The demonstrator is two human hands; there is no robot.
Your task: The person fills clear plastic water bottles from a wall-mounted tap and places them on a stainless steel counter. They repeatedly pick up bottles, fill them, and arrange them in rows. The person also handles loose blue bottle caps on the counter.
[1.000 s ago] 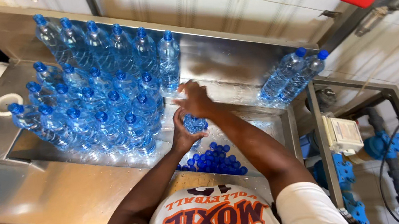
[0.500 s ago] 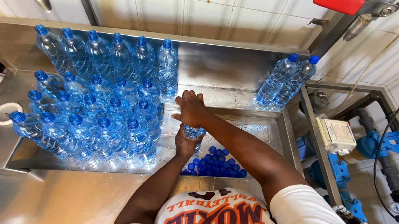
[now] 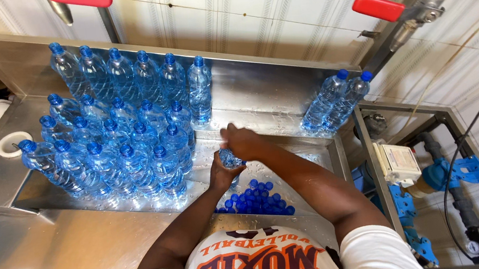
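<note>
**Blue-capped bottle held in both hands over the steel trough**

Stainless steel trough, wet, below me. My left hand is wrapped around the body of a clear plastic bottle, fingers closed on it. My right hand sits on top of the same bottle, covering its neck; fingers curled down over it, cap not visible beneath them. The bottle is upright or nearly so, above the sunken middle of the trough. Just below it lies a heap of loose blue caps. To my left, a dense block of capped bottles stands in rows. To my right, two capped bottles lean against the trough's corner.
</note>
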